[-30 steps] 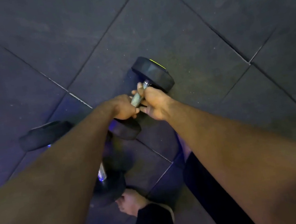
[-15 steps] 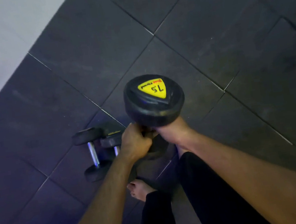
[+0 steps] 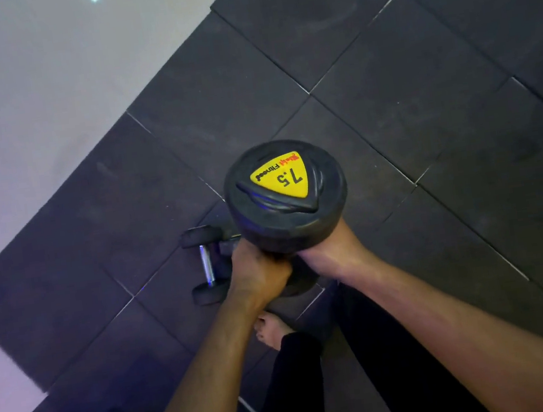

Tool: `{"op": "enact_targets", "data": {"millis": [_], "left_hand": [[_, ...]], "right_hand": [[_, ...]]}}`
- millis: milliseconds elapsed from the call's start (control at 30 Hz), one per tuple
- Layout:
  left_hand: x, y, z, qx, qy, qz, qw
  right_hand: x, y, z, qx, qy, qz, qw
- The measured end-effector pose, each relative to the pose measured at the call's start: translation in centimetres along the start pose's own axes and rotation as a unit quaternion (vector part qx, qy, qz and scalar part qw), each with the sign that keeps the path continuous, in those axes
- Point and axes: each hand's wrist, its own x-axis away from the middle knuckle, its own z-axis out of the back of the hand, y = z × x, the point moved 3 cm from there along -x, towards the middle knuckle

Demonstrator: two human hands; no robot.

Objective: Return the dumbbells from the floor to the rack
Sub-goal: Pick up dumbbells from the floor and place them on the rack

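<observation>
The floor of dark square rubber tiles (image 3: 381, 53) fills most of the view, meeting a pale smooth surface (image 3: 25, 100) at the upper left; no rack is in sight, so the carry looks only just begun. The large black rubber dumbbell with a yellow triangular 7.5 label (image 3: 285, 193) is held upright, clear of the floor, one head facing the camera. The left hand (image 3: 258, 271) and right hand (image 3: 329, 250) sit side by side under that head, their fingers wrapped round the hidden handle. With the weight on end, a slipping grip would likely let it slide straight down onto the bare foot (image 3: 272, 330) just below. A smaller chrome-handled black dumbbell (image 3: 206, 266) lies on the tiles beside the hands, with another partly hidden behind them; stepping off without looking risks a trip.
</observation>
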Motion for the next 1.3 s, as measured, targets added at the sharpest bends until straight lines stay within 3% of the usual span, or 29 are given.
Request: {"op": "enact_targets", "data": {"millis": [133,300,433,567,733,900,1167,1300], "left_hand": [[7.7,1.5,5.3,0.079,0.026,0.038,0.996],[21.8,2.6,13.1,0.07,0.076,0.037,0.994],[33.6,2.1,18.6,0.111,0.144,0.054,0.982],[43.0,-0.2,20.9,0.216,0.228,0.096,0.944],[52.5,-3.9,19.2,0.344,0.371,0.163,0.847],[62.0,-6.6,15.6,0.423,0.475,0.21,0.743],[77.6,-14.3,8.9,0.473,0.577,0.301,0.595],[84.8,-20.0,5.3,0.482,0.595,0.336,0.549]], "right_hand": [[4.5,-7.5,0.4,-0.016,-0.034,0.001,0.999],[12.6,-21.5,-0.6,0.01,-0.107,0.056,0.993],[19.5,-30.3,-3.3,-0.007,-0.211,0.063,0.975],[24.2,-35.5,-7.4,0.048,-0.337,0.066,0.938],[30.1,-40.1,-14.4,0.14,-0.498,0.122,0.847],[40.3,-43.2,-20.2,0.143,-0.648,0.152,0.732],[58.7,-41.5,-30.5,0.186,-0.74,0.22,0.608],[68.4,-38.4,-35.9,0.191,-0.774,0.219,0.562]]}}
